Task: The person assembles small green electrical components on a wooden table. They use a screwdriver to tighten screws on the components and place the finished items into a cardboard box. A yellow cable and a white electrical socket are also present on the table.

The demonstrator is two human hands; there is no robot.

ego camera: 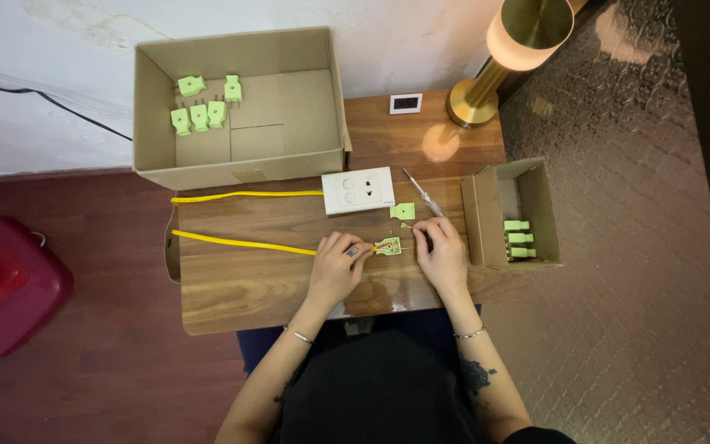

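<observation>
— Green plug half [387,246] lies open at mid-frame on the table [248,288], with the end of the yellow cable [240,241] laid into it. The left hand [337,267] pinches the cable end right at the plug; the right hand [441,251] has its fingers curled beside it, though I cannot tell whether they grasp anything.

— So which step is this?

— Wiring, I judge: seating the cable's cores in the open half. The next move looks to call for a fine grip, with the screwdriver [423,193] just above the right hand, then the cover [402,210].

— Counts?

— Five green plugs [200,117] in the big box [149,99], upper left. Three more [517,238] in the small box [536,193] at right. One white socket [358,191] above the hands, with a second run of yellow cable meeting its left side. One brass lamp [474,99], upper right, and one red container [2,284] on the floor at left.
</observation>
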